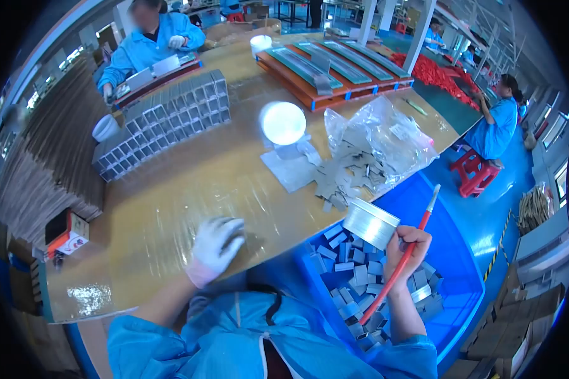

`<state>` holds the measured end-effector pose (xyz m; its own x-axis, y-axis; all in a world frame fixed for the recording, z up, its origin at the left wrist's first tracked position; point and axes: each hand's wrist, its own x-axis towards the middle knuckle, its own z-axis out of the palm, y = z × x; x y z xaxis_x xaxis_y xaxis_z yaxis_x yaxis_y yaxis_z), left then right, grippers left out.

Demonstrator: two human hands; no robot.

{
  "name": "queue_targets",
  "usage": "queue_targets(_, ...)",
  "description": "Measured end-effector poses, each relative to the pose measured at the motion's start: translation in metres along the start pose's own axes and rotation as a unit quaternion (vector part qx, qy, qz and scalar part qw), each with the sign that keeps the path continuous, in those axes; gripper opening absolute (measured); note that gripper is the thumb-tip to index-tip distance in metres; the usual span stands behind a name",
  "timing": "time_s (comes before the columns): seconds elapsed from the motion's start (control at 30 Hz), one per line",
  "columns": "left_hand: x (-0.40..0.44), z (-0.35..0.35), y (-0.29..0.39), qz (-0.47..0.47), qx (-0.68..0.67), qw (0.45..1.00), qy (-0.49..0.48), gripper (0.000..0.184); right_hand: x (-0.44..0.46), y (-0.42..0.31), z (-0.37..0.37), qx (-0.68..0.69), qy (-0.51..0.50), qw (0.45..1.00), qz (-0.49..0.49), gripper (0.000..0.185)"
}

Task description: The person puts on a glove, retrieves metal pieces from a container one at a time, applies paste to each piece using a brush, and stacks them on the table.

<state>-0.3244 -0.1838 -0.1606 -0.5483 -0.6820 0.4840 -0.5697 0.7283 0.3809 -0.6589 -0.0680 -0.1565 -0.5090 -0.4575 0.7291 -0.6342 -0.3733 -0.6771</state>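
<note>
My right hand (408, 247) is closed around a red-handled brush (396, 276), its pale tip pointing up. The same hand also grips a shiny rectangular metal sleeve (371, 224) between thumb and fingers, held above the blue bin (456, 268). Many similar metal pieces (360, 275) lie jumbled in that bin. In a white glove, my left hand (218, 246) hovers over or rests on the front of the table, fingers loosely bent, with nothing visible in it. Small grey flat pieces (344, 175) are heaped at the table edge, partly in a clear plastic bag (385, 136).
Stacked metal sleeves (164, 126) form rows at left. A white round container (282, 123) stands mid-table. Orange pallets (297, 82) carry green-edged panels behind. Across the table a person (148, 44) works; another sits on a red stool (475, 172). Cardboard (50, 139) is piled far left.
</note>
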Motion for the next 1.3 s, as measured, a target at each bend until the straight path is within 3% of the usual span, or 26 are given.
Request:
queue_targets(0.03, 0.005, 0.001, 0.010, 0.006, 0.000, 1.000, 0.003, 0.036, 0.002, -0.012, 0.018, 0.000, 0.005, 1.000, -0.005, 0.033)
queue_targets(0.07, 0.012, 0.002, 0.023, -0.119, -0.274, 0.954, -0.031, 0.044, 0.002, -0.026, 0.037, -0.007, 0.006, 1.000, -0.016, 0.034)
queue_targets(0.1, 0.016, 0.003, 0.032, -0.233, -0.523, 0.817, -0.067, 0.052, 0.001, -0.039, 0.054, -0.015, 0.007, 1.000, -0.027, 0.034)
queue_targets(0.17, 0.019, 0.025, 0.017, -0.252, -0.714, 0.645, -0.104, 0.062, -0.005, -0.056, 0.090, 0.013, 0.014, 1.000, -0.019, 0.033)
queue_targets(0.2, 0.023, 0.032, 0.013, -0.245, -0.715, 0.646, -0.107, 0.062, -0.010, -0.063, 0.108, 0.011, 0.019, 0.999, -0.024, 0.033)
queue_targets(0.27, 0.030, 0.039, 0.008, -0.254, -0.840, 0.469, -0.095, 0.055, -0.019, -0.073, 0.138, 0.078, 0.008, 0.997, 0.018, 0.032)
queue_targets(0.3, 0.035, 0.034, 0.007, -0.250, -0.842, 0.470, -0.091, 0.055, -0.021, -0.075, 0.146, 0.080, 0.005, 0.997, 0.013, 0.032)
queue_targets(0.43, 0.046, -0.009, -0.001, -0.399, -0.832, 0.378, 0.078, 0.044, -0.037, -0.081, 0.178, 0.110, -0.190, 0.975, 0.037, 0.032)
queue_targets(0.53, 0.031, -0.021, -0.051, -0.340, -0.871, 0.341, 0.101, 0.041, -0.028, -0.070, 0.186, 0.107, -0.283, 0.953, -0.009, 0.027)
queue_targets(0.6, 0.015, -0.025, -0.079, -0.275, -0.905, 0.304, 0.113, 0.038, -0.018, -0.074, 0.195, 0.230, -0.212, 0.928, 0.205, 0.031)
queue_targets(0.7, 0.004, -0.028, -0.100, -0.290, -0.909, 0.259, 0.147, 0.037, 0.010, -0.060, 0.198, 0.168, -0.226, 0.946, 0.159, 0.033)
queue_targets(0.77, 0.003, -0.026, -0.106, -0.304, -0.916, 0.212, 0.155, 0.035, 0.023, -0.053, 0.196, 0.123, -0.171, 0.941, 0.264, 0.028)
queue_targets(0.97, 0.006, -0.015, -0.104, -0.327, -0.903, 0.237, 0.145, 0.033, 0.059, -0.054, 0.192, -0.002, -0.135, 0.972, 0.195, 0.017)
queue_targets(1.03, 0.002, -0.009, -0.110, -0.277, -0.919, 0.255, 0.116, 0.032, 0.068, -0.048, 0.192, 0.009, -0.104, 0.975, 0.197, 0.016)
queue_targets(1.1, -0.003, -0.004, -0.114, -0.227, -0.931, 0.272, 0.093, 0.031, 0.074, -0.033, 0.191, 0.023, -0.137, 0.965, 0.225, 0.017)
queue_targets(1.13, -0.004, -0.002, -0.114, -0.225, -0.932, 0.270, 0.085, 0.031, 0.077, -0.029, 0.192, 0.006, -0.151, 0.969, 0.195, 0.019)
queue_targets(1.27, -0.007, -0.001, -0.110, -0.221, -0.858, 0.449, 0.116, 0.043, 0.081, -0.026, 0.200, -0.030, -0.185, 0.970, 0.157, 0.020)
queue_targets(1.3, -0.007, -0.001, -0.108, -0.220, -0.859, 0.448, 0.114, 0.043, 0.081, -0.027, 0.202, -0.032, -0.183, 0.970, 0.157, 0.020)
